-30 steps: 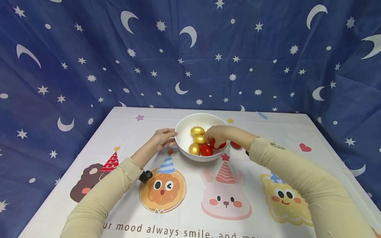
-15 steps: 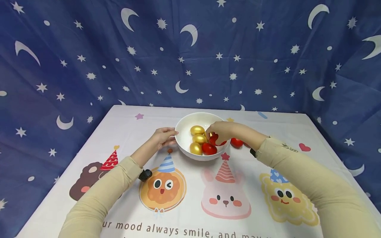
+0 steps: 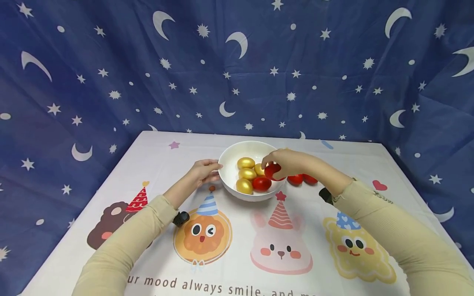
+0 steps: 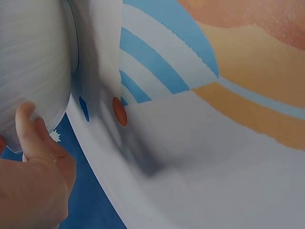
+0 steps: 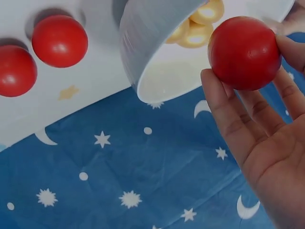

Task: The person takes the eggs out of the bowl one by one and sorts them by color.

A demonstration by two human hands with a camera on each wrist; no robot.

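Note:
A white bowl [image 3: 230,166] stands at the middle of the table, with several shiny gold eggs [image 3: 246,174] and one red egg [image 3: 261,183] inside. My left hand [image 3: 203,172] holds the bowl's left rim, thumb at the edge and fingers against the outer wall, as the left wrist view [image 4: 38,179] also shows from below. Above the bowl's right side, my right hand [image 3: 290,161] grips another red egg [image 5: 245,53] between thumb and fingertips. Its fingers [image 5: 228,119] lie along the egg's underside in the right wrist view.
Two more red eggs [image 3: 295,179] lie on the tabletop just right of the bowl, partly under the right forearm. A white cloth with cartoon prints [image 3: 281,250] covers the table. Behind it hangs a blue curtain [image 3: 192,111] with moons and stars.
My right hand has risen from inside the bowl and shifted right, carrying a red egg. The red egg left in the bowl has rolled slightly right. My left hand stays at the rim.

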